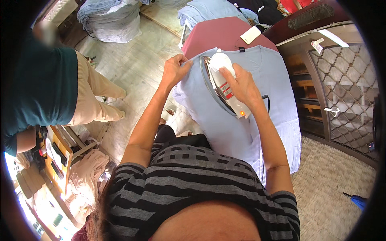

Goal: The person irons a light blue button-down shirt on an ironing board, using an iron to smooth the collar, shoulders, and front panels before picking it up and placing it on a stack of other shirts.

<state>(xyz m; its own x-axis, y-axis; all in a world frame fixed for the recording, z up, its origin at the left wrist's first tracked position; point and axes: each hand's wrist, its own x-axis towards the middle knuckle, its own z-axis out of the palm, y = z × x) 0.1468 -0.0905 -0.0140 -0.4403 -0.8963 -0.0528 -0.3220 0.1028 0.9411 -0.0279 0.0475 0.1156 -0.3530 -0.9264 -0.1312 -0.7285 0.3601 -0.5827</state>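
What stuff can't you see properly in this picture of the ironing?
Head view only:
- The iron's flat underside: it faces the light blue shirt.
- The iron's handle: covered by the right hand.
- The shirt's lower part: hidden behind the person's own striped top.
- The left hand's fingertips: curled over the shirt's edge.
- The room's corners: black fisheye rim.

One white electric iron point(223, 82) at the centre, one pale blue shirt point(257, 116) spread beneath it, on one maroon-covered ironing board point(219, 34). Two bare hands at work: the left hand point(175, 70) at 11 o'clock of the iron, the right hand point(243, 86) gripping it. One second person point(48, 92) stands at 9 o'clock. Two cloth-filled bundles point(112, 20) sit at 11 and 12 o'clock.
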